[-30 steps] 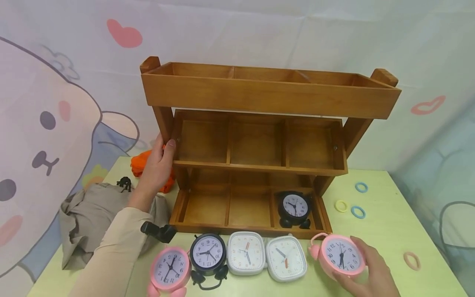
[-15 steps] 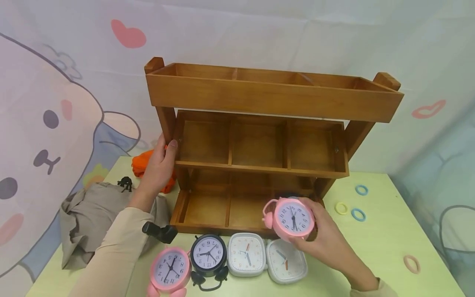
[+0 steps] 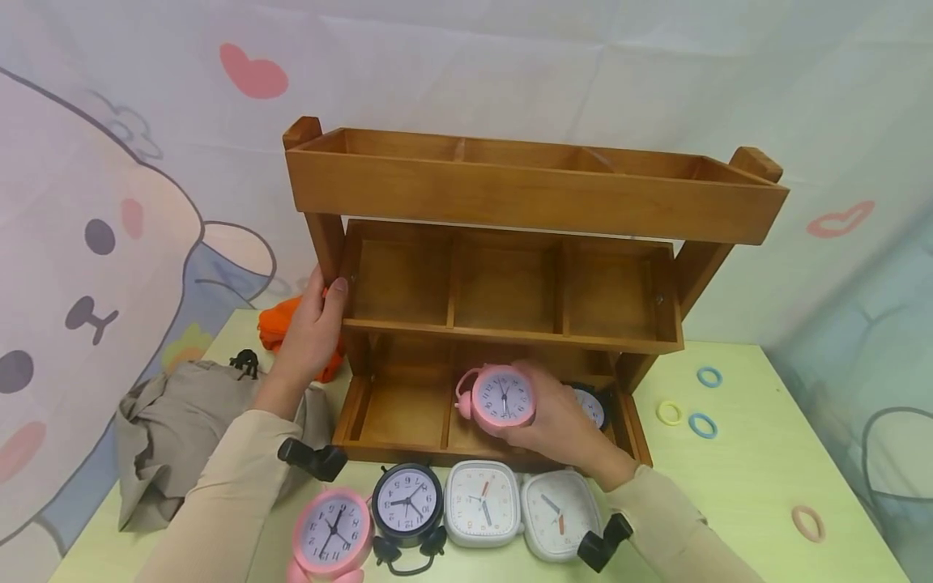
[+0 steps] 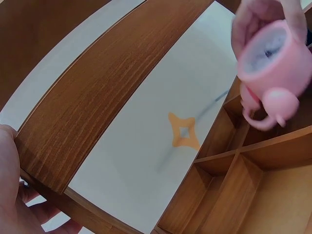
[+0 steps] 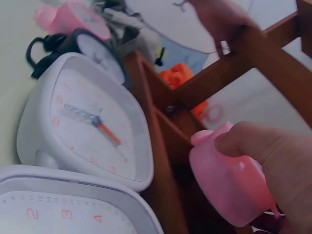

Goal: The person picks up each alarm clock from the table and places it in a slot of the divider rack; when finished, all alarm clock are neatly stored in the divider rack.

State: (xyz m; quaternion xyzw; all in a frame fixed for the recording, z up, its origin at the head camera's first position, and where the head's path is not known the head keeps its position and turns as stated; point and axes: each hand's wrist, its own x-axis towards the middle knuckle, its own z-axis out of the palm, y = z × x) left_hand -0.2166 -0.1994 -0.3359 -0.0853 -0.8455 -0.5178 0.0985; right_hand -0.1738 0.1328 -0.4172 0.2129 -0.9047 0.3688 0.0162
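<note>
My right hand [image 3: 561, 421] grips a pink twin-bell alarm clock [image 3: 501, 398], dial facing up, in front of the middle compartment of the bottom tier. In the right wrist view, the thumb presses on the clock's pink casing [image 5: 224, 180]. At the left side of a three-tier wooden shelf [image 3: 532, 190], my left hand [image 3: 309, 336] holds the post, thumb on the near side and fingers behind. A black alarm clock [image 3: 592, 405], partly hidden by the right hand, lies in the bottom-right compartment.
Along the shelf's front lie another pink alarm clock [image 3: 331, 530], a black one [image 3: 406, 502] and two white square clocks [image 3: 483, 502]. Small rings [image 3: 703, 425] are at the right. Grey cloth [image 3: 197, 429] and an orange bundle [image 3: 277, 320] lie left. A patterned curtain hangs behind.
My right hand has carried the pink alarm clock from the table's right front, leftward and up, to the bottom tier's middle compartment. The left hand stays on the post.
</note>
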